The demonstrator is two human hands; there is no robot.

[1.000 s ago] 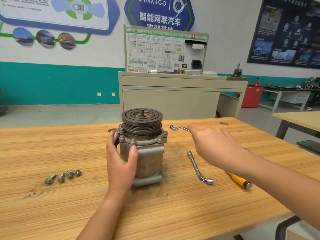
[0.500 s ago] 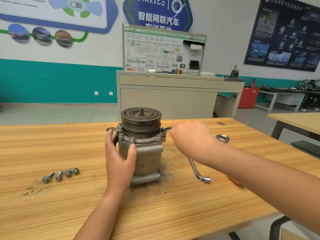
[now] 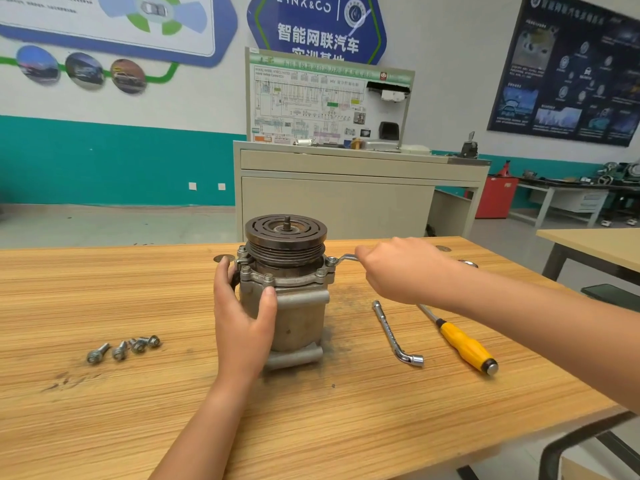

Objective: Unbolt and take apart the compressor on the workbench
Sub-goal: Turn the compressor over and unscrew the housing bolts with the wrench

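Observation:
A grey metal compressor (image 3: 298, 306) stands upright on the wooden workbench (image 3: 138, 410), its dark grooved pulley (image 3: 286, 237) on top. My left hand (image 3: 242, 317) grips the compressor's left side, thumb across the front below the bolted flange. My right hand (image 3: 401, 268) holds a ring spanner (image 3: 343, 258), whose ring sits on a flange bolt at the compressor's right; the spanner's far end shows past my wrist. Several removed bolts (image 3: 123, 348) lie in a row to the left.
An L-shaped socket wrench (image 3: 394, 336) and a yellow-handled screwdriver (image 3: 464, 344) lie on the bench right of the compressor, under my right forearm. A washer (image 3: 221, 258) lies behind the compressor. A beige training cabinet (image 3: 346, 195) stands beyond the bench.
My right hand carried the spanner left from the bench and set its ring on the right flange bolt. My left hand kept its grip on the compressor.

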